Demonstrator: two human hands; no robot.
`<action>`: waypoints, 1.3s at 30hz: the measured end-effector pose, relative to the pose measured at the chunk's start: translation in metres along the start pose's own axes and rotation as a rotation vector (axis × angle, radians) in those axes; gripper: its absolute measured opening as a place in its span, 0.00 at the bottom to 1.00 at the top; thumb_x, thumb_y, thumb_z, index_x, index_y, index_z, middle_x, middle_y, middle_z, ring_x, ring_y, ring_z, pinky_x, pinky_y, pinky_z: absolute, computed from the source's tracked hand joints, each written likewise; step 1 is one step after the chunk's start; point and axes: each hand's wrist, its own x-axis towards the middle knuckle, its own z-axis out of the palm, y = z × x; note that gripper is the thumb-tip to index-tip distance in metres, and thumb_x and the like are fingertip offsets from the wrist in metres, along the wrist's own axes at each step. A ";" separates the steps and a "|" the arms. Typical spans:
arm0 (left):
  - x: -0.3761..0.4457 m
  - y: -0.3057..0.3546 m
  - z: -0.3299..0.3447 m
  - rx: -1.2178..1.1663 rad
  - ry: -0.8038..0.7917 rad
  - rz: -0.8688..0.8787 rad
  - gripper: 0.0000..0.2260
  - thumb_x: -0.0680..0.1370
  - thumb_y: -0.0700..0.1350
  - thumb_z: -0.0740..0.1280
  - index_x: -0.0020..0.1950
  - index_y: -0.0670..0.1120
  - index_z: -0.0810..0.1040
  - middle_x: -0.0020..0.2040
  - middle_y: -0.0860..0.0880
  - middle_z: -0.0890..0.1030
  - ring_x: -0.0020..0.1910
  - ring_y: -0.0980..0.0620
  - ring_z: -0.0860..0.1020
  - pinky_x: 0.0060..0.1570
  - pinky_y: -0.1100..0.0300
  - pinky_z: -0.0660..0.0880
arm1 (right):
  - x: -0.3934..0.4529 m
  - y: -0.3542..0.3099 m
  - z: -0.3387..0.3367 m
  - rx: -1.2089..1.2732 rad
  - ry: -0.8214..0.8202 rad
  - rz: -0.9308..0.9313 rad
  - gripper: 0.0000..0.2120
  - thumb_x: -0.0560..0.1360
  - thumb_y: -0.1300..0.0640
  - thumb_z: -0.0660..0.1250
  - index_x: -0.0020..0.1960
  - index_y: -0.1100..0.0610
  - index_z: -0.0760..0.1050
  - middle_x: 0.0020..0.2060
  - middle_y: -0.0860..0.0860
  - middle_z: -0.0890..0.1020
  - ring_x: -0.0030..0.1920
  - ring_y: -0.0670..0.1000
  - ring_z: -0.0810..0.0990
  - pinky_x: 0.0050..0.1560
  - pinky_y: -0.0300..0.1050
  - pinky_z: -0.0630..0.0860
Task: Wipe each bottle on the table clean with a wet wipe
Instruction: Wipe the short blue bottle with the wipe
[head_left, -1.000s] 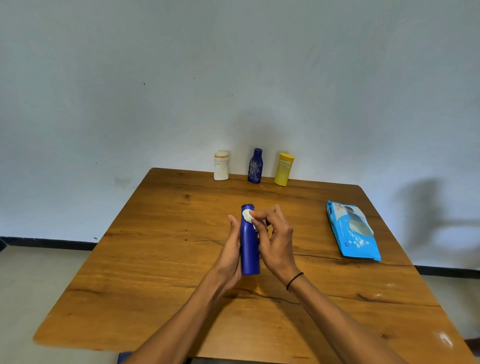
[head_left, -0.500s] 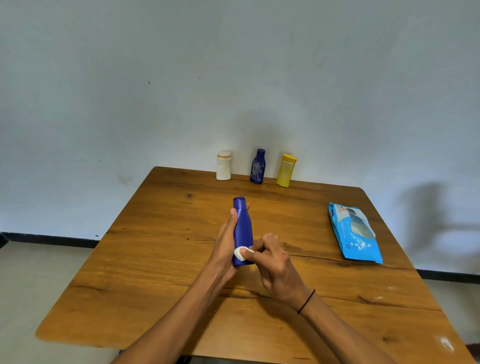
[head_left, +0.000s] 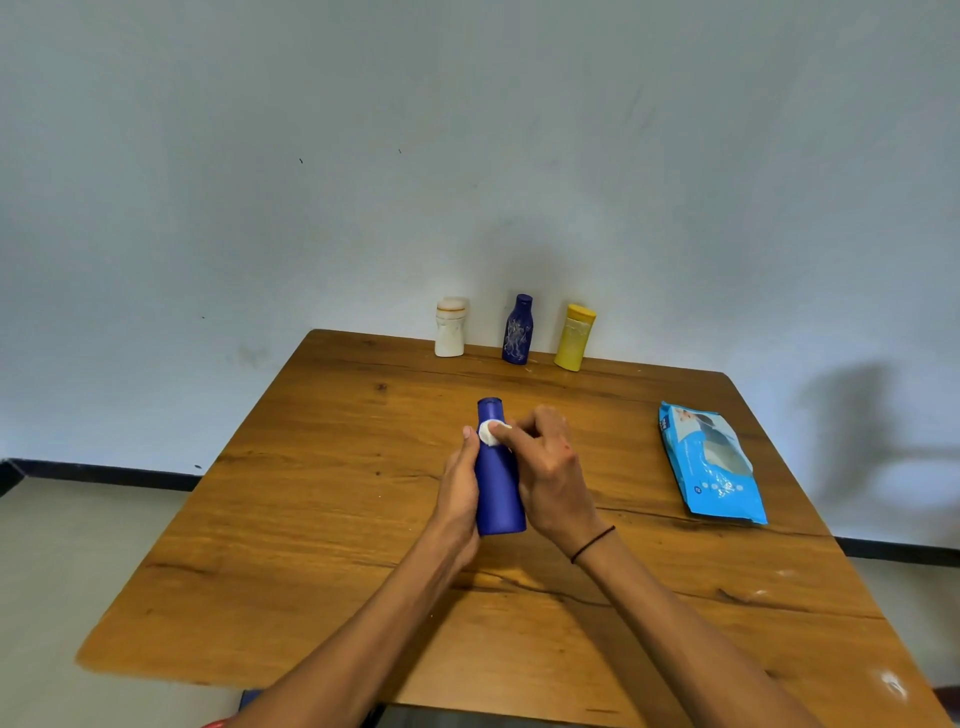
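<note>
A plain dark-blue plastic bottle (head_left: 497, 483) with a narrowed neck is held over the middle of the brown wooden table (head_left: 322, 519), its cap end pointing away from the person toward the wall. The left hand (head_left: 460, 493) grips the bottle along its left side, fingers curled behind the body and thumb lying up toward the neck. The right hand (head_left: 545, 467) lies against the right side of the bottle; its curled fingers pinch a small wadded white wet wipe (head_left: 488, 433) and press it against the bottle just below the neck. A thin black band (head_left: 592, 543) circles the right wrist.

Relative to the held bottle, three more bottles stand upright in a row at the far table edge against the wall: a squat white plastic bottle (head_left: 450, 327) to the far left, a dark-blue bottle with pale scrollwork (head_left: 517, 330) directly beyond, and a yellow bottle with a yellow cap (head_left: 575, 338) to the far right. They stand near one another without touching. A light-blue soft pack of wet wipes (head_left: 709, 462) lies flat on the table well to the right of the held bottle.
</note>
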 end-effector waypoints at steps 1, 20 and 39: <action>0.000 -0.001 0.000 0.021 0.020 0.004 0.23 0.86 0.58 0.58 0.65 0.40 0.80 0.61 0.35 0.84 0.56 0.41 0.84 0.63 0.40 0.78 | 0.003 -0.001 0.000 0.027 0.000 0.049 0.12 0.81 0.58 0.64 0.60 0.61 0.81 0.47 0.55 0.74 0.45 0.54 0.73 0.41 0.48 0.73; 0.010 0.011 -0.012 0.149 0.086 0.135 0.16 0.88 0.56 0.53 0.64 0.48 0.74 0.39 0.45 0.85 0.33 0.49 0.81 0.35 0.54 0.79 | -0.056 -0.030 -0.013 0.273 -0.070 0.060 0.12 0.85 0.63 0.62 0.62 0.58 0.82 0.46 0.51 0.73 0.45 0.50 0.75 0.46 0.52 0.79; -0.003 0.005 -0.005 0.372 -0.303 0.199 0.20 0.86 0.60 0.58 0.69 0.49 0.77 0.52 0.42 0.82 0.43 0.47 0.81 0.41 0.52 0.79 | 0.009 -0.016 0.000 0.155 0.208 0.413 0.07 0.80 0.69 0.69 0.54 0.60 0.81 0.47 0.51 0.77 0.45 0.44 0.77 0.45 0.32 0.73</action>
